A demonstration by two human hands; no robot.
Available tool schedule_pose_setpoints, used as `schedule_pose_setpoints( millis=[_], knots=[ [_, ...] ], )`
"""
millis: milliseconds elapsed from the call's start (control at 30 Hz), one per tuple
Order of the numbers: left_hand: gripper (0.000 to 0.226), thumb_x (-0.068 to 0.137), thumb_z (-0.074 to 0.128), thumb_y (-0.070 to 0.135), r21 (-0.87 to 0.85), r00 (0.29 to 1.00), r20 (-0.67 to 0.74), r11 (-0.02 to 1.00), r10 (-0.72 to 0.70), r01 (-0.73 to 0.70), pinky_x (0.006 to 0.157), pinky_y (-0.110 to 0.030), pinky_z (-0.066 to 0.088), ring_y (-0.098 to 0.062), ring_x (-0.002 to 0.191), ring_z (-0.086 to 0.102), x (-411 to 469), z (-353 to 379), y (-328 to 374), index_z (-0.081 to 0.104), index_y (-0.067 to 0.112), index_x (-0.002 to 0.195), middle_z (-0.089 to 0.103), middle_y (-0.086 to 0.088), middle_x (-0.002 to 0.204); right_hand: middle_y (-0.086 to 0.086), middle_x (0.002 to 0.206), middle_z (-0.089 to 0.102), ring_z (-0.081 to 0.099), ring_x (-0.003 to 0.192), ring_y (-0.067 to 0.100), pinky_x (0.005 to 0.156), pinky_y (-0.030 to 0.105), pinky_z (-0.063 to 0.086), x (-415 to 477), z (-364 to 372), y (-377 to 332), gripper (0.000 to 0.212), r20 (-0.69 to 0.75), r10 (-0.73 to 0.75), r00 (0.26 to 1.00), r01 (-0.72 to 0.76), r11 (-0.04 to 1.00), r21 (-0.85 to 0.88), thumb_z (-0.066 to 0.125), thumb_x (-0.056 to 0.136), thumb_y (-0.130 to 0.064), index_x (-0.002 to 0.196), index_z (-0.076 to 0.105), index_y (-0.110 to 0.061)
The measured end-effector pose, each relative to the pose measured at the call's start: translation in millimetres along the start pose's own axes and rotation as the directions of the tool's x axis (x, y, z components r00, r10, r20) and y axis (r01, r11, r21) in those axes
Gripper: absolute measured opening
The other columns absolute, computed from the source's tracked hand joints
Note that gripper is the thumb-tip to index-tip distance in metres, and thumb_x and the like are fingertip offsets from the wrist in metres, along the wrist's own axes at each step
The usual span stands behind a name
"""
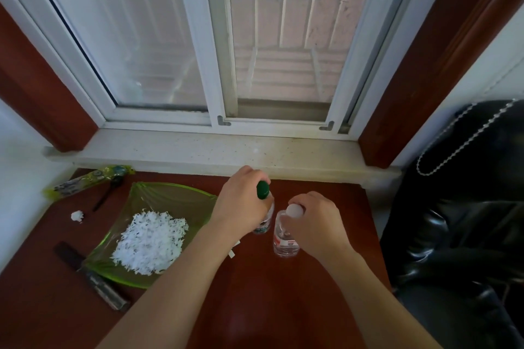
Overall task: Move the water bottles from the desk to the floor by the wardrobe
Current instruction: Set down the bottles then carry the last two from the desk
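My left grip point(241, 201) holds the green-capped bottle point(265, 217) by its neck, my right grip point(314, 221) the white-capped bottle point(285, 241); held so high, either could slip or swing.

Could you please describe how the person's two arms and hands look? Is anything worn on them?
Both forearms are bare as far as the picture shows; no sleeves are visible. The left hand and the right hand wear no gloves. I see no watch, bracelet or ring on the visible sides.
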State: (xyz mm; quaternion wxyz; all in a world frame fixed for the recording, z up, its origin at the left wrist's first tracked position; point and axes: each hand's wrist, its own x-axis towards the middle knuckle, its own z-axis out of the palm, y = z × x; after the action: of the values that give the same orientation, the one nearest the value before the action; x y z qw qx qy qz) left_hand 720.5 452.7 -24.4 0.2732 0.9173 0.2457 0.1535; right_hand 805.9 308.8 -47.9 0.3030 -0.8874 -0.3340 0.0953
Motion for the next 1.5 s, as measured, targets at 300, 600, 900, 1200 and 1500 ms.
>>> schedule_pose_setpoints(
  millis=[300, 600, 900, 1200, 1500],
  knots=[
    [0.026, 0.081, 0.075, 0.024, -0.049, 0.99, 0.068, 0.992, 0.122, -0.119, 0.074, -0.01, 0.036, -0.004, 0.089, 0.056, -27.3, -15.6, 12.3, 0.065, 0.025, 0.105, 0.059, 0.011, 0.098, -0.013, 0.089, 0.058, 0.055, 0.077, 0.002, 0.057, 0.01, 0.036, -48.7, -35.8, -16.0, 0.018, -0.166, 0.111, 0.98, -0.11, 0.994, 0.012, 0.074, 0.081, -0.034, 0.096, 0.069, -0.025],
    [0.026, 0.08, 0.075, 0.021, -0.141, 0.923, 0.191, 0.94, 0.335, -0.312, 0.076, -0.006, 0.035, -0.002, 0.09, 0.053, -61.8, -27.1, 36.6, 0.066, 0.026, 0.104, 0.06, 0.014, 0.099, -0.014, 0.09, 0.061, 0.058, 0.08, 0.003, 0.067, 0.02, 0.047, -116.4, -61.9, -29.9, 0.021, -0.361, 0.304, 0.882, -0.298, 0.952, 0.072, 0.078, 0.078, -0.036, 0.094, 0.07, -0.027],
    [0.023, 0.074, 0.077, 0.018, -0.307, 0.804, 0.308, 0.853, 0.508, -0.422, 0.074, -0.027, 0.051, -0.003, 0.084, 0.058, -109.8, -5.5, 92.6, 0.068, 0.025, 0.094, 0.06, 0.013, 0.09, -0.017, 0.082, 0.06, 0.058, 0.075, 0.003, 0.066, 0.022, 0.049, -213.6, -92.8, -22.3, 0.018, -0.457, 0.514, 0.726, -0.542, 0.837, 0.078, 0.076, 0.074, -0.042, 0.087, 0.067, -0.033],
    [0.025, 0.07, 0.077, 0.018, -0.426, 0.623, 0.341, 0.707, 0.704, -0.565, 0.071, -0.019, 0.046, -0.003, 0.081, 0.057, -195.7, 34.2, 184.3, 0.069, 0.027, 0.091, 0.059, 0.013, 0.087, -0.016, 0.087, 0.063, 0.058, 0.082, 0.004, 0.074, 0.028, 0.052, -360.3, -129.3, 5.1, 0.019, -0.601, 0.604, 0.524, -0.644, 0.743, 0.185, 0.078, 0.075, -0.039, 0.09, 0.072, -0.029],
    [0.026, 0.072, 0.08, 0.021, -0.521, 0.431, 0.384, 0.577, 0.816, -0.628, 0.076, -0.01, 0.041, -0.003, 0.084, 0.057, -320.4, 81.9, 279.1, 0.069, 0.026, 0.095, 0.058, 0.013, 0.09, -0.015, 0.084, 0.061, 0.056, 0.077, 0.004, 0.064, 0.018, 0.042, -530.5, -156.5, 38.4, 0.017, -0.672, 0.658, 0.34, -0.753, 0.618, 0.224, 0.077, 0.079, -0.035, 0.091, 0.072, -0.025]
  ],
)
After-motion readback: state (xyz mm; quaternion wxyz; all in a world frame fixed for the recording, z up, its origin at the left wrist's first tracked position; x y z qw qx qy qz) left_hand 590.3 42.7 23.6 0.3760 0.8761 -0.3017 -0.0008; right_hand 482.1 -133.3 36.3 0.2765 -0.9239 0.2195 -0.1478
